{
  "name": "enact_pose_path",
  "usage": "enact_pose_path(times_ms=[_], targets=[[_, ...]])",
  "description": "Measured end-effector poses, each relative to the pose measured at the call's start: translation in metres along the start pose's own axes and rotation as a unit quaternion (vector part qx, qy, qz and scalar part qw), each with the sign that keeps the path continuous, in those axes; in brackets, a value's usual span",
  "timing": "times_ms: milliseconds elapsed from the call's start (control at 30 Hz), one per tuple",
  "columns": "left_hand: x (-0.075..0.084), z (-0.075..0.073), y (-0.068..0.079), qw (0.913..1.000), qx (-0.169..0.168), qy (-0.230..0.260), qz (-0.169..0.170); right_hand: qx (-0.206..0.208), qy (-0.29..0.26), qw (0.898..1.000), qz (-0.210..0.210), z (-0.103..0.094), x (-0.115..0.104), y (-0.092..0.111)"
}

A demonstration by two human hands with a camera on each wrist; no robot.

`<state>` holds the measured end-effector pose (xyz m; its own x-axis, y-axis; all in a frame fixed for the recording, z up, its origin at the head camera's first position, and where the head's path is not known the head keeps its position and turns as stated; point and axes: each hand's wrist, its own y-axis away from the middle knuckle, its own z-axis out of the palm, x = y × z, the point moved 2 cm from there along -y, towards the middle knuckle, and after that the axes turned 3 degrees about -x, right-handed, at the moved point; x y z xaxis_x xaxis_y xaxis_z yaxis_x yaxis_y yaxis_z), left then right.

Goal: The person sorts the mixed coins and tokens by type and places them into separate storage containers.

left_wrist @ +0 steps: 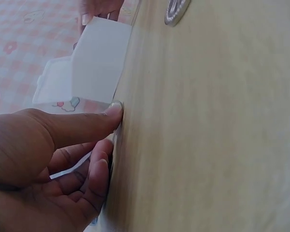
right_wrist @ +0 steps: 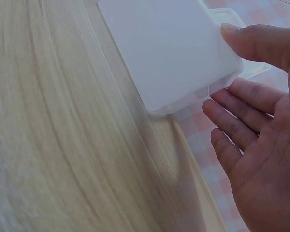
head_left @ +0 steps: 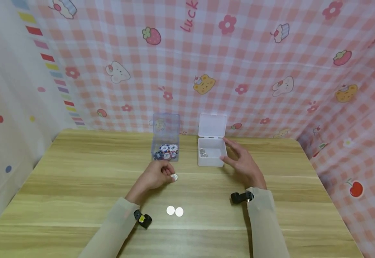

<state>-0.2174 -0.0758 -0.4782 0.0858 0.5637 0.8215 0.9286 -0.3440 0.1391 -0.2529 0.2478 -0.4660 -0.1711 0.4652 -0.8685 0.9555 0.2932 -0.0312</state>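
Note:
My left hand (head_left: 156,175) pinches a small silvery coin (head_left: 174,177) low over the table, in front of a clear box (head_left: 178,157) of poker chips. Seen from the left wrist, the thumb and curled fingers hide most of that coin. At the right, my right hand (head_left: 243,163) touches an open white plastic box (head_left: 210,161); its thumb lies at the front right corner and its index finger reaches the back right corner. The other fingers (right_wrist: 232,121) extend loosely beside the box wall. A few silvery coins (head_left: 202,153) lie inside at the left.
Two pale round coins (head_left: 174,211) lie side by side on the wooden table (head_left: 206,222), between the forearms. Blue, red and white poker chips (head_left: 168,152) fill the bottom of the clear box. Both lids stand upright near the checked cloth (head_left: 187,71) behind the table.

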Motion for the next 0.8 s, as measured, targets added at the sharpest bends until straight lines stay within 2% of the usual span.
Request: enact_pose_path(times_ms=[233,433,533,800], targets=[[0.0,-0.001,0.003,0.9999,0.009,0.011,-0.003,-0.002,-0.002,1.0,0.014,0.001,0.0,0.001],[0.004,-0.001,0.003,0.9999,0.01,0.002,0.008,-0.006,0.002,0.999,0.033,0.0,-0.025,0.01],[0.005,-0.002,0.003,0.9998,0.014,-0.004,0.015,-0.008,0.004,1.0,0.03,-0.001,-0.032,0.012],[0.006,-0.002,0.002,0.9993,0.023,-0.016,0.026,-0.01,0.013,1.0,0.001,-0.002,-0.036,0.012]])
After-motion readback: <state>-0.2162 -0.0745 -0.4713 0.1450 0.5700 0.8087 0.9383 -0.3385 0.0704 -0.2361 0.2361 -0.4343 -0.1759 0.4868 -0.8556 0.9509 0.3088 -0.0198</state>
